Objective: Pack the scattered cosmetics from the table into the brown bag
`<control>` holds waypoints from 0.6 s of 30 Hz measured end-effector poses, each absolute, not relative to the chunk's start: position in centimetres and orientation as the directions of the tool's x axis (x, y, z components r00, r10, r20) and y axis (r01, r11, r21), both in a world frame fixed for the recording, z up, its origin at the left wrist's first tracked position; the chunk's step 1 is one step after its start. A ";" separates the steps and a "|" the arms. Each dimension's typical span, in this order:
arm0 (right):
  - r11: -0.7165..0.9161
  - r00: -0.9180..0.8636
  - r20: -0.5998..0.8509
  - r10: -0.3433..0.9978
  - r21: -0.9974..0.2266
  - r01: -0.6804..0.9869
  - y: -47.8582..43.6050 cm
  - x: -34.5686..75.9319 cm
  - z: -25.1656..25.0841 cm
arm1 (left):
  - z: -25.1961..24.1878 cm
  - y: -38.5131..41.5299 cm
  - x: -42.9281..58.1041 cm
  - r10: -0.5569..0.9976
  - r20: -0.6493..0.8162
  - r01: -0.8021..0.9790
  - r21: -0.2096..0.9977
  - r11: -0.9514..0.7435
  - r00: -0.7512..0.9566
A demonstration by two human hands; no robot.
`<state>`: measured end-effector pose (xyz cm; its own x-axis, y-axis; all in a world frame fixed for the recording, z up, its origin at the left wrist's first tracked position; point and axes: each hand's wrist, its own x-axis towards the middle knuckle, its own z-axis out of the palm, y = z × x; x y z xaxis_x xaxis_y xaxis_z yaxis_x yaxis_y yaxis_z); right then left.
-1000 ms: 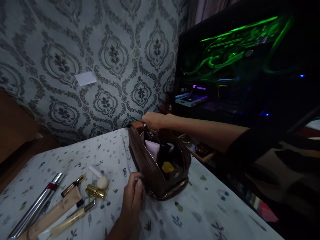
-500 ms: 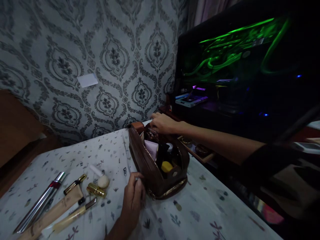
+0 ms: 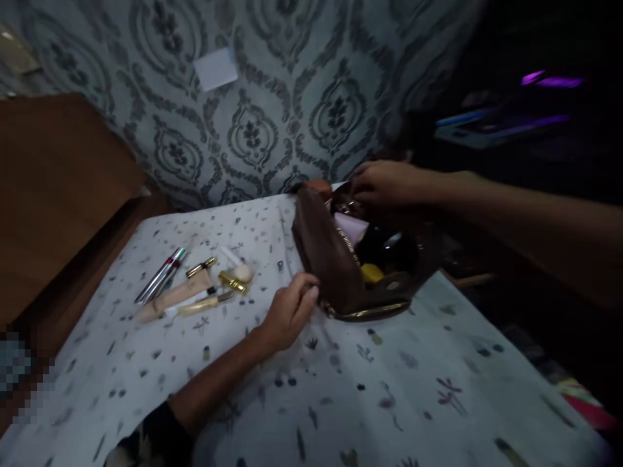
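A dark brown leather toiletry bag sits unzipped at the table's far edge. Inside it show a pale pink packet, a yellow item and dark, shiny things that I cannot make out. My left hand has its fingers curled closed at the bag's near left corner, by the gold zip. At the far rim, my right hand is closed on the bag's edge with bent fingers; its fingertips are partly hidden.
Left of the bag lie a silver-and-red tube, a beige squeeze tube, a gold lipstick, a slim cream-coloured tube and a small sponge applicator. A brown wooden panel stands at left, patterned wallpaper behind.
The view has shifted, so the bag and table appear higher and further right. Both hands stay at the bag, the right at its far rim and the left at its near corner.
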<state>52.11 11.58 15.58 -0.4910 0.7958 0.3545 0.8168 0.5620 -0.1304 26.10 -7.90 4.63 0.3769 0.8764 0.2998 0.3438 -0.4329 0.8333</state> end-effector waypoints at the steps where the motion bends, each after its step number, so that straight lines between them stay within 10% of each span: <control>1: 0.608 -0.573 0.277 0.771 -0.055 0.792 11.7 52.5 15.8 | 4.9 -8.1 25.3 0.842 0.346 0.419 0.748 -0.514 0.415; 7: 0.528 -0.382 0.622 0.684 -0.061 0.847 3.6 50.7 19.9 | 4.3 -8.5 18.5 0.725 0.423 0.767 0.100 -0.634 0.544; 14: 0.878 -0.504 0.747 0.434 -0.225 0.423 -6.1 42.0 15.1 | 2.0 -6.7 10.6 0.935 0.239 0.961 0.023 -0.275 0.262; 18: 0.804 -0.610 0.532 0.587 -0.467 0.367 -5.5 37.6 7.8 | 1.8 -6.9 9.7 0.923 0.227 0.949 -0.017 -0.315 0.310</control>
<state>37.57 -5.47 7.78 -0.6099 0.5872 0.5322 0.3674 0.8045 -0.4667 9.67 -6.92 1.83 0.3100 0.9233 0.2268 0.9491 -0.3145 -0.0168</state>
